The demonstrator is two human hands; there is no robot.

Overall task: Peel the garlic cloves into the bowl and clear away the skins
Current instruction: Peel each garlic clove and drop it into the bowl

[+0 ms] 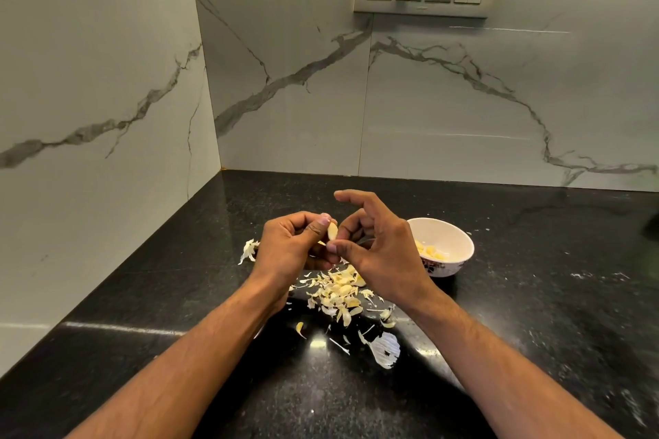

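Pale clove (332,231) is pinched upright, long axis near vertical, at the left hand's (290,246) fingertips, the right hand (371,242) picking at its lower end, while the bowl (460,242) is seen just beyond the right hand, the nearer one.

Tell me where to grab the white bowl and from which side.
Grip the white bowl at its right rim, coming from above on the right: the open top leaves that thin edge free, while the right hand covers its left edge and peeled cloves lie inside.
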